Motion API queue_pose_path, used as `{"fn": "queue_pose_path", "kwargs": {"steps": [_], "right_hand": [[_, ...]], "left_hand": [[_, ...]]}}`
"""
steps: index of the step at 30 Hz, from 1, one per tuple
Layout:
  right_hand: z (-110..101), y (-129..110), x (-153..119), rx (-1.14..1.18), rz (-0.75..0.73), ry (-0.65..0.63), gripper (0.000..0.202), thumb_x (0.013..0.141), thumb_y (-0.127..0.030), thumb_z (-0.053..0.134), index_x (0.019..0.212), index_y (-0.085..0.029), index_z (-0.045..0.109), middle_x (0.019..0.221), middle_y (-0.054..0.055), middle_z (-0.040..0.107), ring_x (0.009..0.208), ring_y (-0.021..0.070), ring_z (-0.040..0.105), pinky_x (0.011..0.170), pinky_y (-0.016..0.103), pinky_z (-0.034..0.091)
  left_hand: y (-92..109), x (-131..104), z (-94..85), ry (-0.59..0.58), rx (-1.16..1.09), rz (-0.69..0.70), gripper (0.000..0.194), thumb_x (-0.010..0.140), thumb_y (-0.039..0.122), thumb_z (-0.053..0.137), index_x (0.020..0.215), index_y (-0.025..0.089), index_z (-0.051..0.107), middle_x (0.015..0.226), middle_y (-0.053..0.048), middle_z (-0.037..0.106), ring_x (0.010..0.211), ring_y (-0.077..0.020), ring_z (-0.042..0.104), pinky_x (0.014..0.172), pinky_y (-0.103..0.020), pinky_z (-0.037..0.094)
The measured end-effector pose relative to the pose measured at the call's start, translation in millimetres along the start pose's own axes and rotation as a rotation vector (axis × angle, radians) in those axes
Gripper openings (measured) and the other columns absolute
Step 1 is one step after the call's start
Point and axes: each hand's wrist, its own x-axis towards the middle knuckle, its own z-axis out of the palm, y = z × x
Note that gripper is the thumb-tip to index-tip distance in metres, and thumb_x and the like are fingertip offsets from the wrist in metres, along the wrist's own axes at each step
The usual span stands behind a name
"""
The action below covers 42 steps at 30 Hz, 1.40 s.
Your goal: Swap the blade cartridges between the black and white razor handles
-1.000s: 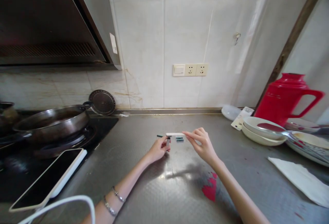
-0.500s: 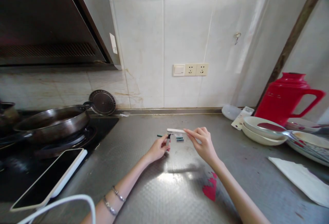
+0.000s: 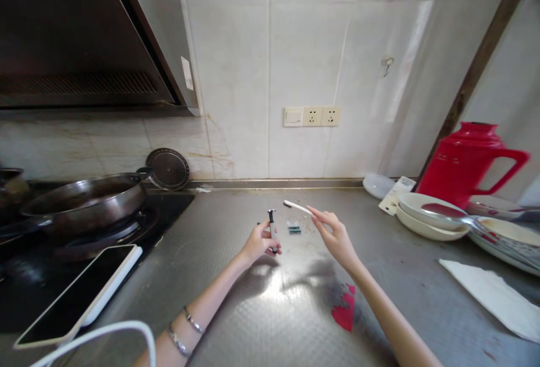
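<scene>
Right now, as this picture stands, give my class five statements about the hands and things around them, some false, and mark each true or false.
1. The left hand holds a razor. True.
2. The toothbrush in the right hand touches the razor. False: the two are apart.
3. The steel pan sits on the black cooktop. True.
4. The red flask stands on the cooktop. False: it is on the right, behind the white bowls.
5. Two bracelets circle the left arm. True.
</scene>
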Motion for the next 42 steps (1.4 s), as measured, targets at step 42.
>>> {"fn": "queue_pose_path", "kwargs": {"steps": [42], "right_hand": [[48,-10,-22,0.554,0.272,-0.228,0.026,0.088,-0.046,0.039,0.096,-0.021,0.041,0.056,-0.006,0.044,0.049,0.0114,0.046,0.048,0.024,0.04]], "left_hand": [[-7,3,2.8,0.148,0.143,0.173,0.028,0.079,0.039,0.052,0.086,0.021,0.032,0.05,0.008,0.051,0.039,-0.0112,0.054,0.041,-0.022,0.047]]}}
